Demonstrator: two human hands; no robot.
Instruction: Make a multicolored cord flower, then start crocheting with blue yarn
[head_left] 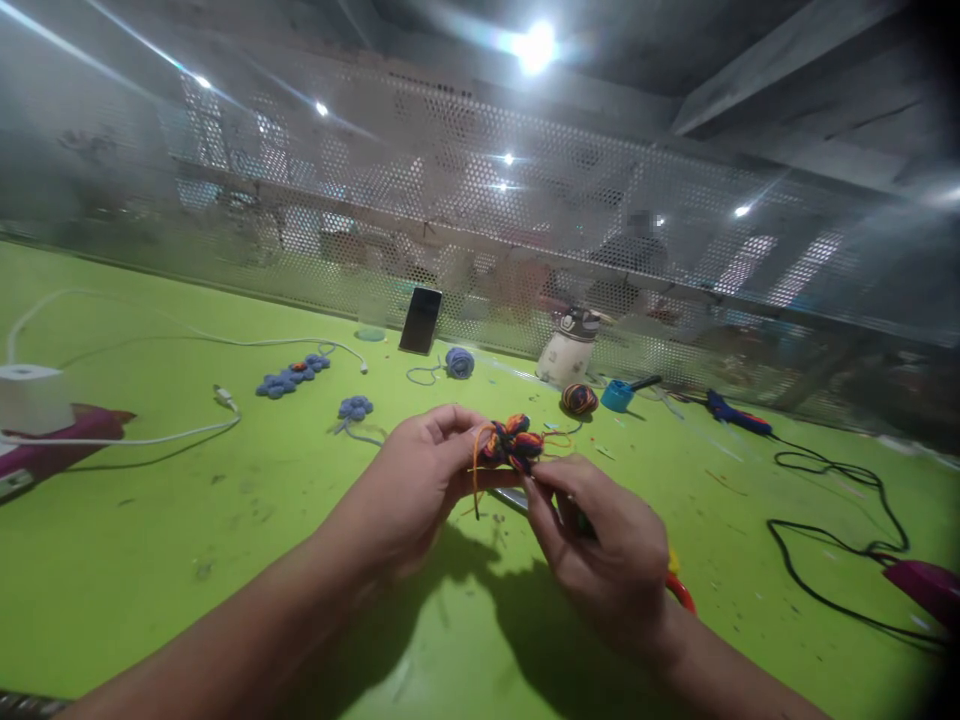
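Observation:
My left hand (431,465) grips a small crocheted flower (514,443) in dark, orange and red yarn, its thumb and fingers closed on the left edge. A loose orange yarn tail hangs from that side. My right hand (604,530) pinches the flower's lower right edge between thumb and fingertips. Whether a hook or anything else is inside the right fist is hidden. Behind the flower, a strand runs toward the multicoloured yarn ball (580,400). Below the hands, a metal blade (511,497) shows in part, and a red and yellow handle (681,592) peeks out beside my right wrist.
Blue crocheted flowers (292,376), a single blue flower (355,407) and a blue yarn ball (459,363) lie on the green table. A phone (421,320), a jug (568,348) and a blue tape roll (617,396) stand near the mesh partition (480,220). Cables lie at both sides.

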